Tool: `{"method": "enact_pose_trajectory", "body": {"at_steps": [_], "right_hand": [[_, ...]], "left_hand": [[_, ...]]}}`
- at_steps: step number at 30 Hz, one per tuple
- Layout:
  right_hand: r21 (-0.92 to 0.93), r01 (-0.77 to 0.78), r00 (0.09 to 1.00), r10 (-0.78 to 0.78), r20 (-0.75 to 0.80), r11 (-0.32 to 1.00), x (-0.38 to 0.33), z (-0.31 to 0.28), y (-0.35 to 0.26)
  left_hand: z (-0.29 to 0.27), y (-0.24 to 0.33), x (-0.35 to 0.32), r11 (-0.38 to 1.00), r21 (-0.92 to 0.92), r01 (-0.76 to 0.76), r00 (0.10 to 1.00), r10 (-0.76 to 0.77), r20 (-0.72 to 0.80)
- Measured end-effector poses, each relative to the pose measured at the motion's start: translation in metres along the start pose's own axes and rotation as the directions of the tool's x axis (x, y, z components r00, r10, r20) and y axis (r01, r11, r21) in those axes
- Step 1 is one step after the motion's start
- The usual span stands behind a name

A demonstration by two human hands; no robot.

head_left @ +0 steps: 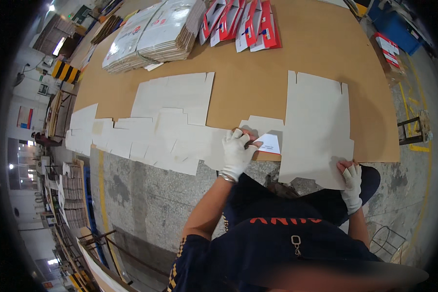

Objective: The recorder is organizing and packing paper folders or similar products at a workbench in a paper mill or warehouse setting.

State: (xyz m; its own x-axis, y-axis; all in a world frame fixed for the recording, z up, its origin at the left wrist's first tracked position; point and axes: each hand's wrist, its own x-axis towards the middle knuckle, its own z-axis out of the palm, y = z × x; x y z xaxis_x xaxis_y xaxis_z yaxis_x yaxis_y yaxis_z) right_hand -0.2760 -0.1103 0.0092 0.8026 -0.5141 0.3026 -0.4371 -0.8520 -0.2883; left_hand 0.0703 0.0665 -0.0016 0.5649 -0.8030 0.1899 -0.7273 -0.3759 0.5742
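Observation:
A flat die-cut cardboard blank lies spread along the table's near edge, pale grey side up, with a wide left part (173, 138) and a tall right panel (316, 126). Near its middle, my left hand (237, 152), in a white fingerless glove, curls its fingers at a small folded flap (269, 144) with a white printed face and a thin red edge. My gloved right hand (351, 186) pinches the lower right edge of the tall panel, which juts over the table's front edge. The left palm hides part of the blank.
The brown tabletop (248, 82) carries a strapped stack of flat white cartons (155, 34) at the back left. Several folded red and white boxes (241, 24) stand beside it. A blue bin (394, 27) is on the floor at far right, a metal-legged stand (413, 131) below it.

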Motion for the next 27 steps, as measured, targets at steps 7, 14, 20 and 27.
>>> {"method": "enact_pose_trajectory", "body": {"at_steps": [7,14,20,27], "right_hand": [[0.357,-0.221,0.933,0.303,-0.194,0.908,0.002,0.002,-0.007],[0.309,-0.626,0.696,0.692,-0.193,0.716,0.026,0.022,-0.014],[0.506,-0.585,0.513,0.772,-0.375,0.634,-0.012,0.036,-0.007],[0.835,-0.498,0.651,0.536,0.538,-0.233,-0.001,0.069,-0.094]], "left_hand": [[0.028,0.035,-0.004,0.912,-0.023,-0.410,0.858,0.394,0.328],[0.051,0.077,0.004,0.989,-0.123,-0.087,0.967,0.113,0.227],[0.067,0.088,0.008,0.888,0.165,-0.428,0.903,0.412,0.123],[0.086,0.126,-0.006,0.791,0.066,-0.609,0.710,0.506,0.489]]}}
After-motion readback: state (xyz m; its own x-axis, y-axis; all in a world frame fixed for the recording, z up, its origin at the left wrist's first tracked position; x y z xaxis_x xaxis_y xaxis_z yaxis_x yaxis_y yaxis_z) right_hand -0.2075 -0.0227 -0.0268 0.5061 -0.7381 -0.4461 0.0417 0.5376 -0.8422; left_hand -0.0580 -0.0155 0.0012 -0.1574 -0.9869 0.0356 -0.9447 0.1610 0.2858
